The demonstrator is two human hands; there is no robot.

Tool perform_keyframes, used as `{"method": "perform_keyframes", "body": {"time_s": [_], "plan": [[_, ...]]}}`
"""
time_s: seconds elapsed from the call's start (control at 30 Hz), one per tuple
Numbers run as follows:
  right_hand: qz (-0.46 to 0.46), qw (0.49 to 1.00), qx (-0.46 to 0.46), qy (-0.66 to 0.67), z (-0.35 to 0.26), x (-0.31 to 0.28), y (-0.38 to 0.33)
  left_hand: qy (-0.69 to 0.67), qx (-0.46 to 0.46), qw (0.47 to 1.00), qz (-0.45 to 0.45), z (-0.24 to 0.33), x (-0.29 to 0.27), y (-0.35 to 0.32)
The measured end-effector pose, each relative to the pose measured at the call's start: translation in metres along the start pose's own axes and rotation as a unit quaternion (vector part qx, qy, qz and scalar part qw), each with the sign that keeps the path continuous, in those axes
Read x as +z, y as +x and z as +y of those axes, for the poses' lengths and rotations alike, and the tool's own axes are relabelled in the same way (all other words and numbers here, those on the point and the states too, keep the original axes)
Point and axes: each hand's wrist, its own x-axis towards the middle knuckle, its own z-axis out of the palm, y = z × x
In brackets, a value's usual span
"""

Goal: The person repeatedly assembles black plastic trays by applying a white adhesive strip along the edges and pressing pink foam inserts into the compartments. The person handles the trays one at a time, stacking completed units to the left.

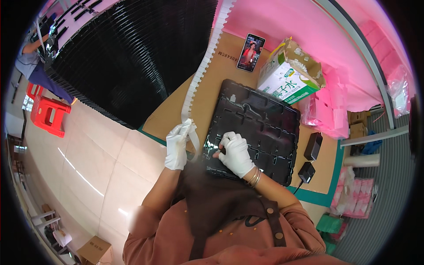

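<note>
My left hand, in a white glove, is closed on a long white strip with a notched edge. The strip runs up and away past the black stack, and its loose end hangs below my fingers. My right hand, gloved with bare fingertips showing, is over the near left part of a black plastic tray. Its thumb and fingers are curled toward each other; whatever they may hold is too small or hidden to name. Shallow moulded compartments cover the tray, which lies tilted on brown cardboard.
A tall stack of black trays rises at the left. Beyond my tray are a phone and a green-and-white carton with white scraps. A black box and a power adapter sit right. Another person works far left beside red stools.
</note>
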Motion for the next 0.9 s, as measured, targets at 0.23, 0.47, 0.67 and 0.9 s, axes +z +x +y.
{"method": "perform_keyframes", "body": {"time_s": [0.23, 0.47, 0.67, 0.9], "plan": [[-0.009, 1.000, 0.014, 0.015, -0.003, -0.011, -0.004, 0.024, -0.003, 1.000, -0.020, 0.005, 0.009, -0.011], [0.031, 0.815, 0.223, 0.534, -0.021, -0.014, 0.005, 0.131, 0.051, 0.987, -0.074, 0.005, 0.043, -0.042], [0.162, 0.871, 0.127, 0.447, -0.011, -0.006, 0.001, 0.074, 0.024, 0.994, -0.082, 0.005, 0.058, -0.049], [0.310, 0.936, -0.079, 0.146, -0.004, -0.053, -0.029, 0.029, -0.041, 0.991, -0.122, 0.006, 0.059, -0.031]]}}
